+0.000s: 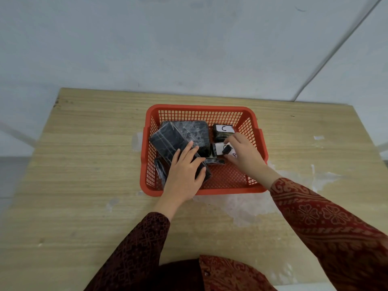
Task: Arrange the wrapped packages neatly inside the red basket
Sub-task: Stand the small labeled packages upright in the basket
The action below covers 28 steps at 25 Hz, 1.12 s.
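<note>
Inside the red plastic mesh basket [201, 109], the left hand [184, 175] closes its grip on a long black film-wrapped package [170, 143] lying askew, while the right hand [243, 153] pinches a small white-labelled black package [219, 148]; both apparently need squaring against the basket's walls next.

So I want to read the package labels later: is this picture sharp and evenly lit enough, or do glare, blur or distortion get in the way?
Head view: soft, even light with faint shadows; the C label reads clearly; plastic wrap on the large package shows pale glare; the right hand covers part of another label; wide-angle bending shows at the table edges.
</note>
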Motion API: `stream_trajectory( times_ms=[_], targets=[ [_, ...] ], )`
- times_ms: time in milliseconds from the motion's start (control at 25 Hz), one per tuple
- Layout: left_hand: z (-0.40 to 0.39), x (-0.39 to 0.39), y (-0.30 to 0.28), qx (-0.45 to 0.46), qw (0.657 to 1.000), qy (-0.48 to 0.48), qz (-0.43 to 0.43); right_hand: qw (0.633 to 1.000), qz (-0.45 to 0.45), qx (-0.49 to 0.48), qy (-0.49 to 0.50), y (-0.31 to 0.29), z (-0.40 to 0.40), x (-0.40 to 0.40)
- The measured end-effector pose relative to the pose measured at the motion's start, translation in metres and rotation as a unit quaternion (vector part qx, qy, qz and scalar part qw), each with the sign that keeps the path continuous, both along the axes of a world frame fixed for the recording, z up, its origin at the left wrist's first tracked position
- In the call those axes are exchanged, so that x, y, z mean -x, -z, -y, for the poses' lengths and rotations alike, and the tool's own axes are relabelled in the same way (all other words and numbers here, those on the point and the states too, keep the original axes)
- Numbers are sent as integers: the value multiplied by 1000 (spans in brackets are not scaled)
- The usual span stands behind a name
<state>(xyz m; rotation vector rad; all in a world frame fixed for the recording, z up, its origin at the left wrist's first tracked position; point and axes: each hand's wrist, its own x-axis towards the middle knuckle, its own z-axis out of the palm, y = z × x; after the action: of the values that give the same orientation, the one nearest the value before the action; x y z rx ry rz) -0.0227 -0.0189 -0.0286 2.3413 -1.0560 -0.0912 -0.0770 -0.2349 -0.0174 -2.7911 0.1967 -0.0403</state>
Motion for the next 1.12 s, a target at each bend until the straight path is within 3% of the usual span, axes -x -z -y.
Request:
stream_trajectory(
  times_ms=[120, 280, 840, 1120],
  targets=[
    [1, 0, 1, 1, 1000, 1, -1, 994, -67, 55, 70, 6, 7, 4],
    [0, -1, 1, -1, 1000, 1, -5, 985, -98, 140, -4, 9, 5, 3],
    [1, 0, 0, -1, 1000, 1, -2, 946, -140, 247, -157, -1, 8, -15],
    [0, 1, 1, 19, 1000, 7, -3, 974, -133, 171, -66, 2, 3, 2]
  ],
)
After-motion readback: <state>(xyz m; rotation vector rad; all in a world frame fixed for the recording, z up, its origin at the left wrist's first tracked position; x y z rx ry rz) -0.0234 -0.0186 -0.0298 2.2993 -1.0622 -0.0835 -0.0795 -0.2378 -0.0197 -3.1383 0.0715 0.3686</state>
